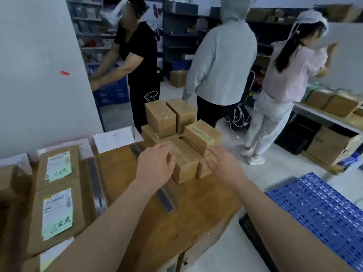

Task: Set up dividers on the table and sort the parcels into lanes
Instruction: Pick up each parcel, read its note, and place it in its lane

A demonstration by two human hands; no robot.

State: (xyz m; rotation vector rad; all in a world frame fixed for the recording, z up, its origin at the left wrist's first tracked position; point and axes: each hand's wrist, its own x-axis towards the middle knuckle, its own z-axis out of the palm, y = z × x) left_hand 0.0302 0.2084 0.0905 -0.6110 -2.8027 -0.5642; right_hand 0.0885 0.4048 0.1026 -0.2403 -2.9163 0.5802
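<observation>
Parcels (161, 118) stacked at the far right corner of the table (186, 222), past a divider (166, 199). Left hand (155, 163) and right hand (224, 165) flank the nearest parcel (184, 165), fingers loosely spread, gripping nothing. Stiff taped cardboard, likely light: clasp opposite sides.

Storeroom under soft, even light. A plain white wall (39, 75) fills the left. Dark shelving (180, 42) lines the back, crowded with bins and boxes. The floor (284, 173) is pale, perhaps tiled. A wooden table (196, 213) stands in front; a blue perforated pallet (318, 205) lies at right, near a white shelf (322, 116).
</observation>
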